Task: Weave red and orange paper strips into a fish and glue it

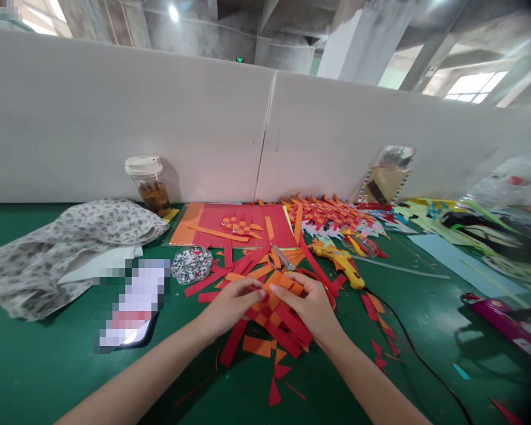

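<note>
Head view: L hand (pixel 233 304) & R hand (pixel 313 304) pinch red/orange woven paper (pixel 266 316) btwn them, 6 o'clock in view, prob. so it won't slip. Glue gun (pixel 341 261), 2 o'clock from hands, lies near, prob. for easy reach.

Just left of the yellow glue gun (pixel 343 264), the left hand (pixel 234 302) and right hand (pixel 313 300) hid part of the woven paper (pixel 265 316) from me. Farther left, blocky blurring made the phone (pixel 137 298) unreadable. Well right of the gun, a purple tool (pixel 508 324) smeared out; below, its black cord (pixel 415 353) ran out of view.
</note>
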A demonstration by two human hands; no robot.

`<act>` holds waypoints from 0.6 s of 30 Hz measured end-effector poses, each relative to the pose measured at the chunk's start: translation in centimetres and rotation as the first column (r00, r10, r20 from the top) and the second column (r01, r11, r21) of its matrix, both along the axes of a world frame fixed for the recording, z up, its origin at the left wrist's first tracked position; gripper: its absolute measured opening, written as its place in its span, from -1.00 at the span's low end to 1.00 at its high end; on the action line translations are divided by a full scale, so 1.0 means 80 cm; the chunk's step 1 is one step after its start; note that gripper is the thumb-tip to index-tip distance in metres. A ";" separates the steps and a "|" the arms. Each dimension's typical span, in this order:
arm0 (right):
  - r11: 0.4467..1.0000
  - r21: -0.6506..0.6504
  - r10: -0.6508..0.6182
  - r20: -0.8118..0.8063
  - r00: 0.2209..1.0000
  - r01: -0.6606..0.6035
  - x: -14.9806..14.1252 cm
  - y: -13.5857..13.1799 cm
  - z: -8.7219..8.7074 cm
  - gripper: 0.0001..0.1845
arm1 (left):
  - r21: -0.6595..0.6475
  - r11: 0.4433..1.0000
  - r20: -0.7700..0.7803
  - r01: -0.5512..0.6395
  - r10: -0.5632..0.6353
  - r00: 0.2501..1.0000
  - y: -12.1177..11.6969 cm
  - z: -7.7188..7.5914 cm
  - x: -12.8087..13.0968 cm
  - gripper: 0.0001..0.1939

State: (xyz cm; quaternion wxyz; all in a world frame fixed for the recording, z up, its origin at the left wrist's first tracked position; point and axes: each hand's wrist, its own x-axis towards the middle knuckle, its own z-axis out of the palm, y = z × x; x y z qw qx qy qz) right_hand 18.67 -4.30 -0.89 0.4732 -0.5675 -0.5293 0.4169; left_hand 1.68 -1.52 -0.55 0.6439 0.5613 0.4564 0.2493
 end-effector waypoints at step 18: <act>0.997 0.056 -0.052 0.047 0.998 0.050 0.004 0.003 0.004 -0.73 | 0.222 0.961 0.105 0.163 -0.190 0.976 0.005 -0.011 0.000 -0.81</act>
